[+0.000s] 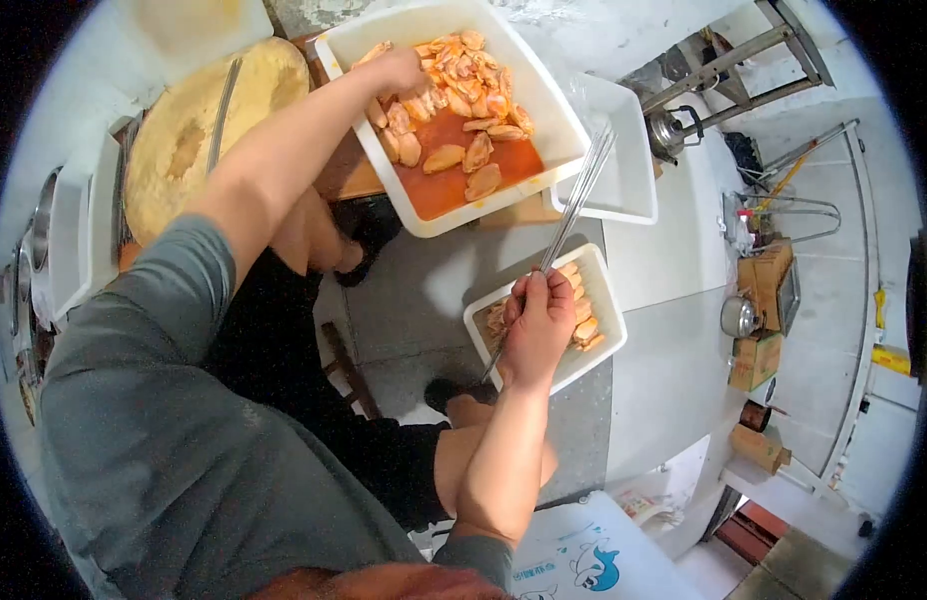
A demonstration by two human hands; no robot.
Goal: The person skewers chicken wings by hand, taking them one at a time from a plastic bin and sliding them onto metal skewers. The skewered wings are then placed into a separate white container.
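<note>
My right hand [544,312] is wrapped round a bundle of thin metal skewers [584,185], which point up and away over a small white tray [616,345]. In that tray lie pale chicken wing pieces [584,310] in a row, partly hidden by the hand. My left hand [396,72] reaches into a large white tub [424,222] of chicken wings [482,150] in orange-red marinade [434,190]. Its fingers curl down among the wings, and the fingertips are hidden.
A round wooden chopping board [174,150] with a long blade-like strip on it stands at the left. A white bin [634,190] sits beside the tub. Kettle [667,132], pot [739,316] and cardboard boxes [756,360] are along the right. A white printed box [574,550] is close by.
</note>
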